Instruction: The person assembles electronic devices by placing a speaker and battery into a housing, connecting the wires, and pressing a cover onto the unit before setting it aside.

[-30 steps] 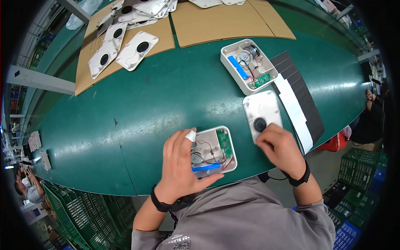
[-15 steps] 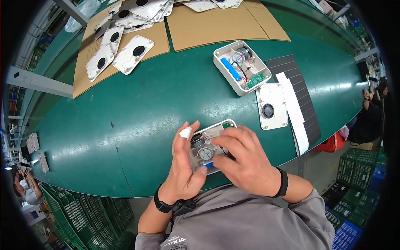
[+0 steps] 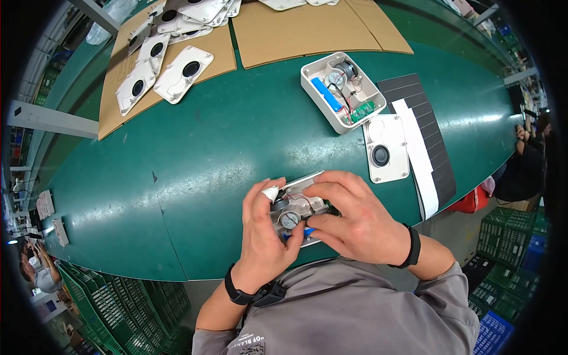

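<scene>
Right in front of me at the bench edge lies a white plastic housing (image 3: 300,202) with its open side up. It holds a round silver disc-shaped part (image 3: 290,220), thin wires, a green circuit board and a blue cylindrical battery (image 3: 308,232). My left hand (image 3: 260,228), with a white wrap on one finger, clasps the housing's left side, its thumb inside by the battery. My right hand (image 3: 364,228) reaches in from the right, thumb and fingers closed near a black wire (image 3: 306,221). What they pinch is mostly hidden.
A second open housing (image 3: 341,123) with similar parts stands farther back. Beside it lie a white cover with a black round speaker (image 3: 389,168) and dark strips on white backing (image 3: 423,148). More covers (image 3: 184,74) rest on cardboard (image 3: 296,38). Green crates (image 3: 118,310) stand below.
My right hand has shifted, its fingertips now deeper among the wires near the silver disc. My left thumb has moved inward over the battery. The view has moved slightly.
</scene>
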`<action>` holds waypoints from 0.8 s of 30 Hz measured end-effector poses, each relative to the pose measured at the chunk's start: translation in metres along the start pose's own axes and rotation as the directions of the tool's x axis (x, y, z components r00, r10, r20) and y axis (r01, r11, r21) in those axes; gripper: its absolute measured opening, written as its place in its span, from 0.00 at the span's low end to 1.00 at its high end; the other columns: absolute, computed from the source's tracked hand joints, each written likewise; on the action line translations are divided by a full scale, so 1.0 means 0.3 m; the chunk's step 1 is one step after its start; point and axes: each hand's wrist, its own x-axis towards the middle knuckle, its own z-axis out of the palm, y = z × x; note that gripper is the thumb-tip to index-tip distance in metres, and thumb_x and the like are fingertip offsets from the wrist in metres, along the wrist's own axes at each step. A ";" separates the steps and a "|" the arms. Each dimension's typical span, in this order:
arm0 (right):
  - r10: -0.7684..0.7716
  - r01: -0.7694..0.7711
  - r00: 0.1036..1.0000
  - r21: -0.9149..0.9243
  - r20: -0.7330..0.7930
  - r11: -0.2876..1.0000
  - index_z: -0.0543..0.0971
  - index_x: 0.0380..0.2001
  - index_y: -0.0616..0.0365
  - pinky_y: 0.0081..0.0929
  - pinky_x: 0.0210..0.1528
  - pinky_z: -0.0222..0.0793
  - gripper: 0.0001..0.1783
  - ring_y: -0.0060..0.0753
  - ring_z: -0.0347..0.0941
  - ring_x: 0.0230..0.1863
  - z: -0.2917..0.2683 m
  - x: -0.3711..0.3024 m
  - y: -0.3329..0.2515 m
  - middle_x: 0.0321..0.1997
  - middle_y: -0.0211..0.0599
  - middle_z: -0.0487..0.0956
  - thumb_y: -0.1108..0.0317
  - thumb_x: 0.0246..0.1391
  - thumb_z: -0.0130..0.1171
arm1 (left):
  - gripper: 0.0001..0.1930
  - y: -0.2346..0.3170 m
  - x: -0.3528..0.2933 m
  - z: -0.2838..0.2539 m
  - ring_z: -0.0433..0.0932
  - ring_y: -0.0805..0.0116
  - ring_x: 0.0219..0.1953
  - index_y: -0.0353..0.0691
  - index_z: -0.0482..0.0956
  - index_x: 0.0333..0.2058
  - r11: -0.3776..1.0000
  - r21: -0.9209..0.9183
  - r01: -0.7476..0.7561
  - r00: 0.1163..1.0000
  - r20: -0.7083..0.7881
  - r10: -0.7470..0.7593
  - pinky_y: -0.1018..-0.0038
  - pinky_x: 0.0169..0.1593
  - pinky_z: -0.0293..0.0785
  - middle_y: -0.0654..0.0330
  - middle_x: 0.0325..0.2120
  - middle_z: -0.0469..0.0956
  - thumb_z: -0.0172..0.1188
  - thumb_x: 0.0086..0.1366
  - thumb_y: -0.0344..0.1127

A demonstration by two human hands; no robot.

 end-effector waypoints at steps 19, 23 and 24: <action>0.072 -0.080 0.990 -0.063 -0.122 0.995 0.83 0.34 0.61 0.46 0.56 0.71 0.13 0.50 0.71 0.58 0.054 0.033 0.022 0.53 0.41 0.78 0.74 0.41 0.71 | 0.33 0.026 -0.026 0.005 0.69 0.24 0.65 0.29 0.67 0.55 0.966 0.257 0.039 0.995 -0.099 -0.014 0.44 0.63 0.73 0.31 0.65 0.67 0.76 0.57 0.31; 0.070 -0.064 0.986 0.040 -0.153 0.997 0.83 0.33 0.61 0.45 0.56 0.71 0.13 0.50 0.71 0.58 0.051 0.022 0.046 0.52 0.40 0.78 0.75 0.40 0.71 | 0.31 0.034 -0.011 -0.007 0.68 0.24 0.66 0.30 0.68 0.53 0.960 0.278 0.038 0.997 -0.073 -0.019 0.45 0.63 0.73 0.32 0.65 0.67 0.77 0.57 0.33; 0.062 -0.054 0.983 0.052 -0.172 0.997 0.83 0.33 0.61 0.45 0.56 0.71 0.13 0.50 0.71 0.57 0.050 0.018 0.049 0.52 0.40 0.79 0.75 0.40 0.71 | 0.31 0.035 -0.007 -0.007 0.69 0.24 0.66 0.30 0.68 0.53 0.959 0.280 0.041 0.997 -0.071 -0.022 0.44 0.63 0.73 0.32 0.65 0.67 0.76 0.57 0.33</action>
